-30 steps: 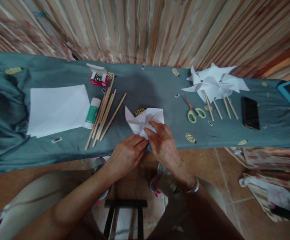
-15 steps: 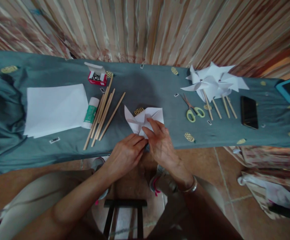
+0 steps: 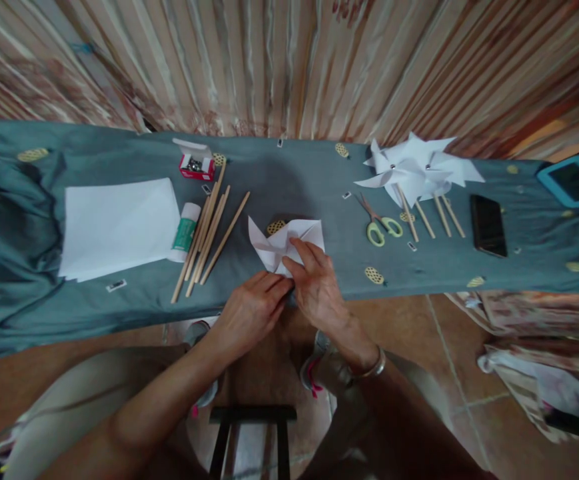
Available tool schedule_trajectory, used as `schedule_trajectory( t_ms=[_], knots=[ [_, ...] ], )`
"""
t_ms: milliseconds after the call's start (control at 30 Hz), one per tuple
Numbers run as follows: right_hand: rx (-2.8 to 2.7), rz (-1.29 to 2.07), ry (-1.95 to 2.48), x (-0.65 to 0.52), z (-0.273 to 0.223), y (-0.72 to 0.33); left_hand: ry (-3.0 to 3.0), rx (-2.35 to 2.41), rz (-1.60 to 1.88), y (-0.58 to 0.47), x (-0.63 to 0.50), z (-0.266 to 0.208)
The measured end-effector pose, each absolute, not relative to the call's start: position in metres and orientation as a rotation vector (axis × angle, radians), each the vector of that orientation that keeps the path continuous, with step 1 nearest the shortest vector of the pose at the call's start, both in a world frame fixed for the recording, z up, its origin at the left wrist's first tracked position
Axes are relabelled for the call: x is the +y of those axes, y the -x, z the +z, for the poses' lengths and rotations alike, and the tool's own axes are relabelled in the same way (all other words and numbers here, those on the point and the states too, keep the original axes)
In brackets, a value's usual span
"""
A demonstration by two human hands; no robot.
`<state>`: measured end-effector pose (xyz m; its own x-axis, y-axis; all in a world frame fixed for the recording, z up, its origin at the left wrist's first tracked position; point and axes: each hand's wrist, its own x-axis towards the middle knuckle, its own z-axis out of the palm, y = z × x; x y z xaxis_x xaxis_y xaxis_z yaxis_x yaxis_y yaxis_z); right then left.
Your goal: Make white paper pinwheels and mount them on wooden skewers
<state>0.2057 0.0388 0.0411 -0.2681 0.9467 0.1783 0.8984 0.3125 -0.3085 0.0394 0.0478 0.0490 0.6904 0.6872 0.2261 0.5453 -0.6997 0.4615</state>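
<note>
A white paper pinwheel (image 3: 274,247), partly folded, lies at the table's front edge between my hands. My left hand (image 3: 255,308) is closed on its near corner, the fingers pinched together. My right hand (image 3: 318,283) grips the same paper from the right, its index finger bent over the folded points near the middle and its other fingers close to the near edge. The paper's near corner is hidden under my fingers. One curved point stands up at the left of the paper.
Left of the paper are wooden sticks (image 3: 225,239), a glue stick (image 3: 185,231), a red box of pins (image 3: 197,165) and white sheets (image 3: 119,227). To the right are scissors (image 3: 379,223), finished pinwheels (image 3: 414,167), a phone (image 3: 489,225) and a blue-framed device (image 3: 576,180).
The view has shifted slightly. Both hands stay on the folded paper at the table edge, with barely any change in their grip.
</note>
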Motion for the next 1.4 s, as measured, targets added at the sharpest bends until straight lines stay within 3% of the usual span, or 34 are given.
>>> schedule_trajectory(
  t_ms=[167, 433, 833, 1033, 1400],
  knots=[
    [-2.018, 0.271, 1.509, 0.041, 0.042, -0.224, -2.545, 0.962, 0.610, -0.037, 0.047, 0.048],
    [-1.630, 0.370, 1.711, 0.064, 0.040, -0.245, -2.582, 0.940, 0.661, -0.035, 0.048, 0.049],
    [-0.997, 1.255, 1.410, 0.066, 0.042, -0.255, -2.723, 1.050, 0.729, -0.011, 0.067, 0.054],
    [-1.129, 1.650, 1.336, 0.045, 0.059, -0.250, -2.664, 1.277, 0.784, 0.013, 0.093, 0.053],
    [-1.178, 1.663, 1.399, 0.048, 0.061, -0.247, -2.649, 0.921, 0.712, -0.034, 0.048, 0.060]
  ],
)
